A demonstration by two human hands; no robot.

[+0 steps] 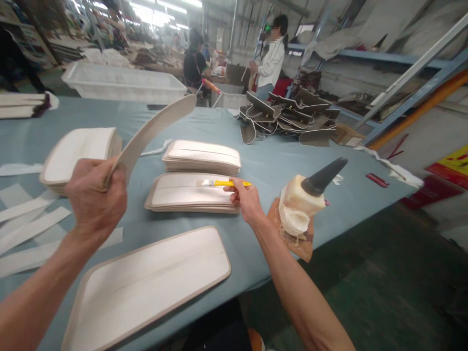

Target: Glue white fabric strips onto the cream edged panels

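Now, from the head camera, grips one bowed, pale panel (157, 124) at 9 o'clock in the left hand (98, 190), clamped in curled fingers at its near end and lifted free of the table. Holds a small yellow-handled brush (228, 184) in the right hand (249, 200), just off the picture's centre toward 5 o'clock, pinched firmly between thumb and fingers. Has the pale bristles (203, 183) over the top of the nearer panel stack (171, 196), between 8 and 9 o'clock; cannot tell touching from hovering.

To brush well, probably best to lay the bristles low and flat, spread a thin, even coat, and work right out to the rim without pushing the top panel askew. Better to load sparingly from the crusted cream bottle (302, 197) between 3 and 4 o'clock, likely full of glue, and to avoid drips on the single panel (157, 282) between 7 and 8 o'clock.

Points the bristles toward 9 o'clock and the handle's end toward 3, with the brush's long axis nearly level, roughly along the stack's length. Aims the lifted panel's free end toward 2 o'clock, with its long axis slanting up from 8 and curving along the way.
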